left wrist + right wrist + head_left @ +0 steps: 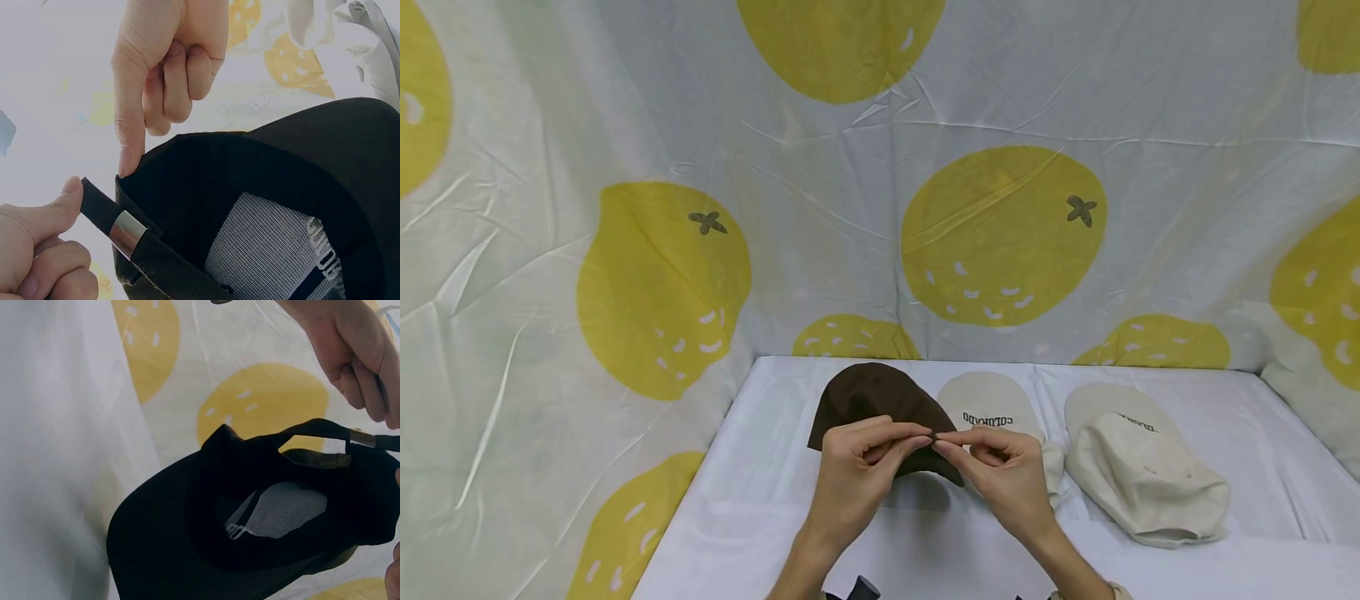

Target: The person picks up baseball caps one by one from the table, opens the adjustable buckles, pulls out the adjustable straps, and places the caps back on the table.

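A dark brown baseball cap (876,390) is held up over the white table, its open underside and mesh lining showing in both wrist views. My left hand (853,471) pinches the loose end of its back strap (99,205) between thumb and index finger. That strap runs through a metal buckle (128,234). My right hand (1017,477) pinches the cap's back edge beside the strap, index fingertip at the corner in the left wrist view. The two hands' fingertips nearly meet in the head view. At the right wrist view's edge, my right hand is mostly cut off.
Just right of the brown cap lies a beige cap (988,396) lettered COLORADO, partly covered by my right hand. A second beige cap (1142,475) rests farther right on the white table (737,475). Behind hangs a lemon-print sheet (820,225).
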`<state>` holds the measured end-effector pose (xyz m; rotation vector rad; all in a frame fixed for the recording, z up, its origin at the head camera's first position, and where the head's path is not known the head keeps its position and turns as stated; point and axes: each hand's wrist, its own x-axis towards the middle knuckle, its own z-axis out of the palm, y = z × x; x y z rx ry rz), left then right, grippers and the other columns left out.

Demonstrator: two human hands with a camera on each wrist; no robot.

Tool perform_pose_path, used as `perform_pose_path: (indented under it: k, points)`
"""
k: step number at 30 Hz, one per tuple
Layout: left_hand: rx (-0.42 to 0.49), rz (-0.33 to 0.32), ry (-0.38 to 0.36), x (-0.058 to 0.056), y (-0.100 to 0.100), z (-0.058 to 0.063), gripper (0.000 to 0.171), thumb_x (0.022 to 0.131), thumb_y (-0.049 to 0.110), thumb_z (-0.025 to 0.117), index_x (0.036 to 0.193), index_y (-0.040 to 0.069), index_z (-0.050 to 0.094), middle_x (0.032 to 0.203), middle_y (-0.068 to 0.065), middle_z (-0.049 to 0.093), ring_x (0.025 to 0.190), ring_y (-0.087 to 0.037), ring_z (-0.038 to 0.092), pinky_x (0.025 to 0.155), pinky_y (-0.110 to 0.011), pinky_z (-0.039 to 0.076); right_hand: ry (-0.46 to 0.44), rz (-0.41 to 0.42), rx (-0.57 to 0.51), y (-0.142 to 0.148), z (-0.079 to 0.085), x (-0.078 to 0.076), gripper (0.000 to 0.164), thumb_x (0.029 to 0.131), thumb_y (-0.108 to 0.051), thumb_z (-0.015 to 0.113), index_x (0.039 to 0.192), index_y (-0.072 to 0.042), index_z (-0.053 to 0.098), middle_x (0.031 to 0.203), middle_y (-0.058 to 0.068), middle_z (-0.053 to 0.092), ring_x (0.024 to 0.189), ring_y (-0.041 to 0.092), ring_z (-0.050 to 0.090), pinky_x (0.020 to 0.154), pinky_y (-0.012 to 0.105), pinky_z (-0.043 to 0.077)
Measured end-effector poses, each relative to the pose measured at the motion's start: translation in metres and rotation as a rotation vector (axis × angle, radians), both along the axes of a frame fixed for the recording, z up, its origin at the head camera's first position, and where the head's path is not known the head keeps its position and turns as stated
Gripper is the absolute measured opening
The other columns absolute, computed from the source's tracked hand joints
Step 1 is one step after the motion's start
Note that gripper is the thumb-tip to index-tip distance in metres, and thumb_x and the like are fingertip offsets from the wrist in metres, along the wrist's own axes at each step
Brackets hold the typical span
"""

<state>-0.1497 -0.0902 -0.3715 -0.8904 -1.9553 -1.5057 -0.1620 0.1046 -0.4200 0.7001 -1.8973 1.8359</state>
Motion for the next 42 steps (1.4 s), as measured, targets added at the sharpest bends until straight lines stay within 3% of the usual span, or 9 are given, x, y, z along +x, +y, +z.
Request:
perform_pose_path:
  k: [11, 30, 42]
  points:
    - [-0.009, -0.012, -0.001, -0.0004, -0.0005, 0.0002, 0.003, 0.089, 0.002, 0.078, 0.091, 0.003, 0.081, 0.077, -0.005, 0.076, 0.059, 0.006, 0.030, 0.053, -0.009, 0.030, -0.014, 0.004, 0.001, 0.0002, 0.0003, 0.0001, 0.015, 0.082, 0.010, 0.080, 0.094, 0.000, 0.081, 0.050, 0.005, 0.034, 0.047, 0.016, 0.020, 0.039, 0.023, 0.023]
    - [0.000, -0.014, -0.018, -0.0004, -0.0005, 0.0004, 0.004, 0.091, 0.002, 0.077, 0.092, 0.004, 0.080, 0.079, -0.007, 0.077, 0.057, 0.007, 0.025, 0.053, -0.006, 0.028, -0.015, -0.014, 0.008, -0.0001, -0.0003, 0.0005, 0.015, 0.082, 0.010, 0.081, 0.093, 0.000, 0.081, 0.050, 0.006, 0.035, 0.048, 0.016, 0.020, 0.040, 0.025, 0.023]
    - [0.010, -0.017, -0.007, -0.0004, -0.0015, 0.0009, 0.005, 0.090, 0.000, 0.077, 0.091, 0.004, 0.079, 0.081, -0.008, 0.078, 0.058, 0.007, 0.031, 0.050, -0.012, 0.036, -0.023, -0.002, 0.003, -0.0004, -0.0004, 0.0009, 0.015, 0.083, 0.010, 0.080, 0.094, 0.000, 0.081, 0.049, 0.005, 0.036, 0.046, 0.015, 0.019, 0.039, 0.021, 0.022]
